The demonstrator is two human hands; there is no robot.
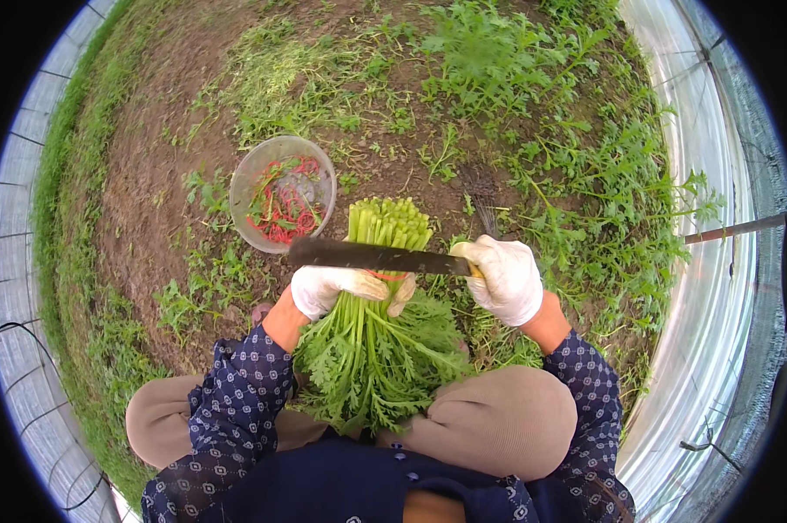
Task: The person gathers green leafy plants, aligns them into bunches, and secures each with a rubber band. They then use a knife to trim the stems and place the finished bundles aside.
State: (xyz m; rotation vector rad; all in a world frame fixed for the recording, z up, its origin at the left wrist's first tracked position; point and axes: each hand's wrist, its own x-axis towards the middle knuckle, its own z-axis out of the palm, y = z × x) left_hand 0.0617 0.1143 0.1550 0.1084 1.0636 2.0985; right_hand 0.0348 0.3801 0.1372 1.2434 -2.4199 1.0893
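My left hand (331,287), in a white glove, grips a bunch of leafy greens (374,366) around its stems. The pale green stem ends (390,219) point away from me, and the feathery leaves hang toward my lap. A red rubber band (387,276) circles the stems at my fingers. In my right hand (504,278), also gloved in white, is the yellowish handle of a knife. Its long dark blade (380,255) lies across the stems, just above the band as I see it. Whether the edge touches them I cannot tell.
A clear plastic tub (238,212) holding red rubber bands (285,209) and leaf bits stands on the soil, ahead to the left. Leafy plants (498,65) grow ahead and right. Cut plant litter (276,78) lies farther off. Plastic sheeting (701,131) walls the right side.
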